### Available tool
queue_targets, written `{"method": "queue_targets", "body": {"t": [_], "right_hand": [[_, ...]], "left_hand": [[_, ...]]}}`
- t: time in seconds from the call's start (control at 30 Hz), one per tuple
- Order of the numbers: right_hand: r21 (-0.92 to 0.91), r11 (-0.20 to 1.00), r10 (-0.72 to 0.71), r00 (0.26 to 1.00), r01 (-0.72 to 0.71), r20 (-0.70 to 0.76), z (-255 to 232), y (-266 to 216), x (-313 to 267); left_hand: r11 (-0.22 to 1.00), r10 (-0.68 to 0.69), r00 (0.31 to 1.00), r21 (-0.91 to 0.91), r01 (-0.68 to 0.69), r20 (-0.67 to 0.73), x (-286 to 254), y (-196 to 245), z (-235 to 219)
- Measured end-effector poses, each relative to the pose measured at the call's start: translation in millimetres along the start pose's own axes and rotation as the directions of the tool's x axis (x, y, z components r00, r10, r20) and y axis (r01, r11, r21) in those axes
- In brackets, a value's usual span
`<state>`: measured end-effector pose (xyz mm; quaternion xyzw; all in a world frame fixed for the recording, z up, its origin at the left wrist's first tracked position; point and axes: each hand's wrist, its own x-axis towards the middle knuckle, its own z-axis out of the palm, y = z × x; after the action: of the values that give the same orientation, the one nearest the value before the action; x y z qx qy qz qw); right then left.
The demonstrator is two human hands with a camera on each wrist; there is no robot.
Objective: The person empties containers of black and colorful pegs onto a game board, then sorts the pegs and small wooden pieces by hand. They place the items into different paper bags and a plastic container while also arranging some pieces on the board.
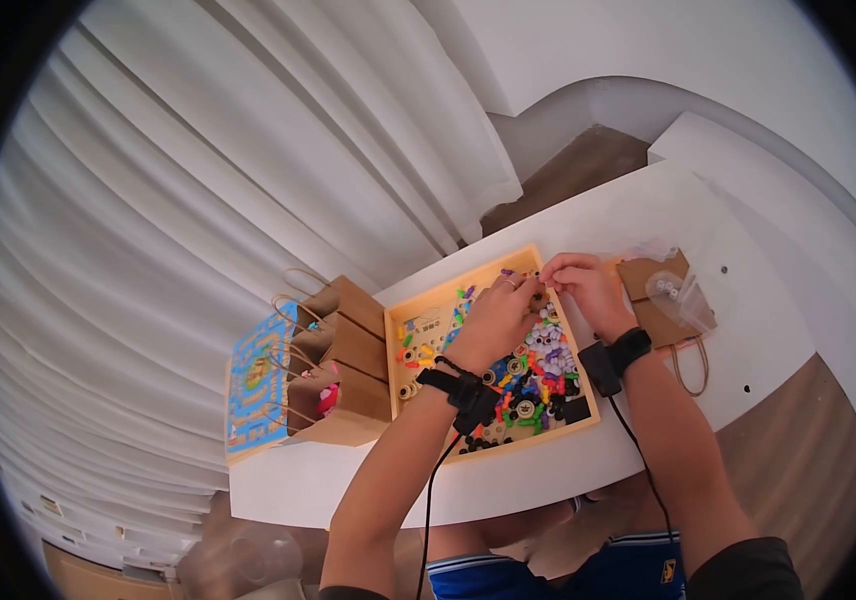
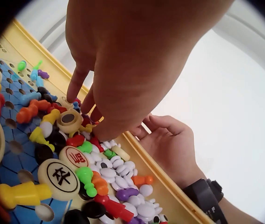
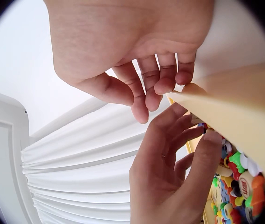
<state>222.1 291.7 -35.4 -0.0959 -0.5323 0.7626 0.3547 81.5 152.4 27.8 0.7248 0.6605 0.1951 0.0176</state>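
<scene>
A shallow wooden tray (image 1: 410, 304) holds a mix of game pieces. My left hand (image 1: 493, 325) reaches over it, fingers pointing down among the pieces beside the right wall, their tips partly hidden. My right hand (image 1: 590, 288) hovers just outside that same wall, fingers loosely bent, with nothing visible in them in the right wrist view. Round Chinese chess discs (image 2: 59, 179), white pieces (image 2: 108, 172), a yellow peg (image 2: 23, 194) and other coloured pegs lie mixed below my left hand. Under them shows a blue board with holes (image 2: 16, 147).
Brown paper bags (image 1: 358, 345) stand left of the tray, one with a pink item (image 1: 328, 400) inside. Beyond them is a blue patterned board (image 1: 253, 385). Right of my right wrist, a flat paper bag (image 1: 656, 310) lies under a clear plastic container (image 1: 683, 297) on the white table (image 1: 748, 330).
</scene>
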Motion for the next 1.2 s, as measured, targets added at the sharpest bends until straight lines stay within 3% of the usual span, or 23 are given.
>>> {"method": "queue_targets", "body": {"t": [0.13,0.27,0.33,0.37,0.43,0.5,0.57,0.7,0.77,0.9,1.1,1.2], "right_hand": [[-0.022,1.000,0.010,1.000,-0.011,-0.010,2.2,-2.8,-1.1],[-0.033,0.999,0.010,1.000,-0.010,-0.006,1.2,-2.9,-1.7],[-0.032,0.999,0.013,1.000,-0.014,-0.022,3.7,-7.3,-3.3],[-0.032,0.999,0.017,0.999,-0.018,-0.031,5.8,-8.1,-3.7],[-0.034,0.999,0.016,0.999,-0.017,-0.028,4.9,-6.0,-2.6],[-0.041,0.999,0.011,1.000,-0.012,-0.023,3.8,-4.5,-1.5],[-0.049,0.999,0.016,0.999,-0.017,-0.032,3.4,-3.1,-1.4],[-0.040,0.999,0.014,1.000,-0.015,-0.028,2.7,-3.2,-1.6],[-0.061,0.998,0.013,0.999,-0.015,-0.030,3.0,-3.4,-1.8],[-0.048,0.998,0.040,0.999,-0.040,0.002,-2.0,0.1,0.3],[0.010,1.000,0.018,0.999,-0.017,-0.051,3.5,-2.0,-2.7],[-0.045,0.999,0.005,1.000,-0.006,-0.026,2.8,-1.8,-0.8]], "left_hand": [[0.997,0.051,0.998,0.067,-0.049,-0.022,2.8,-1.4,8.2],[0.997,0.078,0.995,0.002,-0.078,-0.059,-6.8,0.8,-11.0],[0.993,-0.025,0.998,-0.118,0.018,-0.063,-16.8,-5.8,-25.2],[0.993,-0.026,0.998,-0.115,0.020,-0.056,-22.9,-9.1,-34.1],[0.977,-0.158,0.987,-0.149,0.154,-0.017,-36.2,-16.0,-55.0],[0.974,-0.148,0.989,-0.175,0.142,-0.022,-47.9,-24.8,-67.1],[0.958,-0.217,0.976,-0.185,0.218,0.026,-59.9,-28.3,-74.0],[0.955,-0.229,0.966,-0.165,0.248,0.123,-80.3,-31.9,-77.0],[0.961,-0.193,0.949,-0.147,0.234,0.249,-88.8,-35.9,-75.8],[0.975,-0.212,0.954,-0.022,0.222,0.211,-98.8,-41.0,-68.5],[0.955,-0.202,0.936,-0.156,0.254,0.288,-105.9,-38.9,-59.8],[0.949,-0.148,0.952,-0.233,0.213,0.267,-107.6,-27.0,-64.6]]}}
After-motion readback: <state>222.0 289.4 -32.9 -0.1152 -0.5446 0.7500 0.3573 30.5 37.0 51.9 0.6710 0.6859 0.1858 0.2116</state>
